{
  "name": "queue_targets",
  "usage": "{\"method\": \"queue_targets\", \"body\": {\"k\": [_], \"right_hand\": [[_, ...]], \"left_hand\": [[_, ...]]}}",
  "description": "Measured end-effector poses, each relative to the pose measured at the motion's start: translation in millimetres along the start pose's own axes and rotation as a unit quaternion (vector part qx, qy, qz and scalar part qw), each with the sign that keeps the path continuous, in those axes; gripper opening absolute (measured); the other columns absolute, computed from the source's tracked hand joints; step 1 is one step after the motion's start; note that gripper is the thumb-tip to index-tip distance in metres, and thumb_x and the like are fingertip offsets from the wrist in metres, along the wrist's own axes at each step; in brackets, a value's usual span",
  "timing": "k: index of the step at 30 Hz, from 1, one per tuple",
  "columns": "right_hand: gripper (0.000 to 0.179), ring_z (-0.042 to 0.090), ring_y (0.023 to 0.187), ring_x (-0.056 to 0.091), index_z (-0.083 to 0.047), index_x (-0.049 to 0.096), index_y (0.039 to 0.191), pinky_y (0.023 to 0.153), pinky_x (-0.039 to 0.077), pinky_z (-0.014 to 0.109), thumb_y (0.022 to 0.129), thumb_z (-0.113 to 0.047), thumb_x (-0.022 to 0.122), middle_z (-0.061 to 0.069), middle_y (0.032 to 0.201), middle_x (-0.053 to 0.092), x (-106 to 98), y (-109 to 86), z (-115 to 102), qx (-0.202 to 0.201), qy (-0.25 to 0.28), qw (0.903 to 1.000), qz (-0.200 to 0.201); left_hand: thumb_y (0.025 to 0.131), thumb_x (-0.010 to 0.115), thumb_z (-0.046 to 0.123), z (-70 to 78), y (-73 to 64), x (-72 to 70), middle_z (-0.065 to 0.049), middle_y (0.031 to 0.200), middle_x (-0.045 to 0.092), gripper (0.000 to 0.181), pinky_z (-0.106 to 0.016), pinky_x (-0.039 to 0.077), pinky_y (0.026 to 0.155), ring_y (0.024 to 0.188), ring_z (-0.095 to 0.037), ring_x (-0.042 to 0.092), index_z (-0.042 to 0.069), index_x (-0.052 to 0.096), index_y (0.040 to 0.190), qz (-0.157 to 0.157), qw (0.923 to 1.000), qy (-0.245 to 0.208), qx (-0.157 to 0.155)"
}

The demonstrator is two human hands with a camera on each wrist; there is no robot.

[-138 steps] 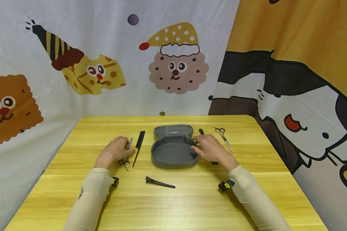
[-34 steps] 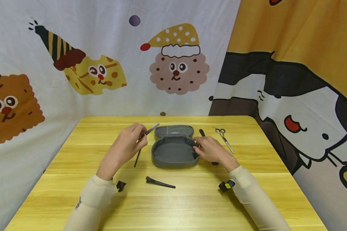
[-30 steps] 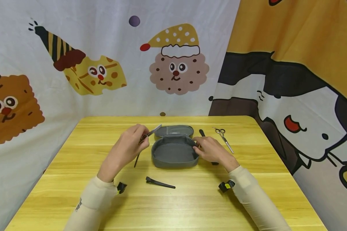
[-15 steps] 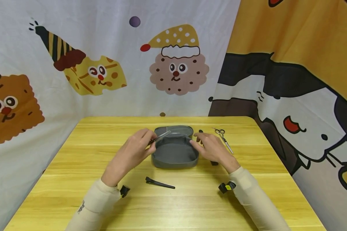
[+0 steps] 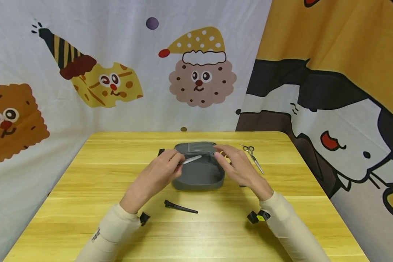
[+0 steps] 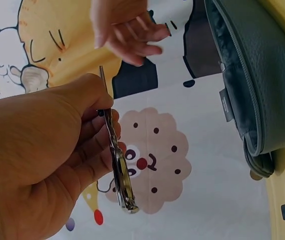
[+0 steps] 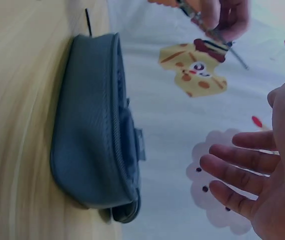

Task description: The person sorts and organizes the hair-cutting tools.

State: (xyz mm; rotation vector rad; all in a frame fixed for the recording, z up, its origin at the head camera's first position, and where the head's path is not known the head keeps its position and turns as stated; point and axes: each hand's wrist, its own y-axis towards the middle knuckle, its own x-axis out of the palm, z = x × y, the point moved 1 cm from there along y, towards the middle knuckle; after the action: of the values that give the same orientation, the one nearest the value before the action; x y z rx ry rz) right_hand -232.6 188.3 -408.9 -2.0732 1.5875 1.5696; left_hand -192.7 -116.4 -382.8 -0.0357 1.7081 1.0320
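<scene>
My left hand (image 5: 155, 176) pinches thinning scissors (image 5: 191, 159) between thumb and fingers, above the left part of a grey zip case (image 5: 198, 186). Their toothed-looking blade points right over the case's inside; in the left wrist view the scissors (image 6: 120, 165) are seen edge-on, handles partly behind the fingers. The case stands unzipped on the table, lid laid back. My right hand (image 5: 240, 167) hovers at the case's right rim, holding nothing. Its fingers (image 7: 237, 162) are spread and relaxed in the right wrist view, apart from the case.
A black hair clip (image 5: 181, 207) lies in front of the case. Further right is a second pair of scissors (image 5: 256, 160). A black comb (image 5: 161, 151) is mostly hidden behind my left hand. Under my right hand, the end of a black tool (image 5: 242, 186) peeks out.
My left hand has picked up the thinning scissors from the table's left and carried them rightward over the case. My right hand has lifted off the case's right rim.
</scene>
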Motion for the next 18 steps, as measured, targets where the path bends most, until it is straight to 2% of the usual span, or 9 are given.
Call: {"method": "queue_targets", "body": {"k": [5,9,13,18], "right_hand": [[0.037,0.020,0.107,0.073,-0.010,0.069,0.151,0.085,0.062,0.040,0.117,-0.024,0.059,0.009,0.126,0.079,-1.9,-0.5,-14.7,-0.044,0.026,0.9987,-0.007],[0.035,0.016,0.105,0.072,-0.010,0.069,0.149,0.084,0.062,0.039,0.116,-0.019,0.063,0.007,0.128,0.078,-0.3,-2.1,-23.5,-0.071,0.041,0.9964,-0.026],[0.034,0.018,0.111,0.076,-0.009,0.072,0.147,0.091,0.066,0.046,0.115,-0.017,0.064,0.007,0.135,0.079,1.3,-3.1,-28.4,-0.079,0.054,0.9945,-0.040],[0.029,0.016,0.110,0.078,-0.010,0.076,0.140,0.093,0.067,0.040,0.114,-0.014,0.066,0.006,0.130,0.082,2.6,-4.2,-31.4,-0.079,0.082,0.9919,-0.058]], "left_hand": [[0.100,0.079,0.001,6.3,1.6,5.0,-0.006,0.105,0.071,0.014,-0.030,0.061,0.078,0.090,-0.020,0.065,0.005,0.073,0.111,-0.014,0.9998,0.007,0.016],[0.100,0.081,0.004,12.4,2.3,9.1,-0.004,0.103,0.070,0.015,-0.028,0.060,0.078,0.089,-0.019,0.064,0.006,0.073,0.112,-0.016,0.9990,0.018,0.037],[0.098,0.086,0.007,18.0,2.1,12.9,-0.004,0.104,0.070,0.020,-0.027,0.059,0.078,0.089,-0.017,0.064,0.006,0.072,0.113,-0.004,0.9976,0.029,0.063],[0.097,0.088,0.008,23.2,2.2,14.9,-0.003,0.105,0.070,0.022,-0.025,0.059,0.078,0.090,-0.016,0.063,0.007,0.073,0.114,0.003,0.9964,0.036,0.077]]}}
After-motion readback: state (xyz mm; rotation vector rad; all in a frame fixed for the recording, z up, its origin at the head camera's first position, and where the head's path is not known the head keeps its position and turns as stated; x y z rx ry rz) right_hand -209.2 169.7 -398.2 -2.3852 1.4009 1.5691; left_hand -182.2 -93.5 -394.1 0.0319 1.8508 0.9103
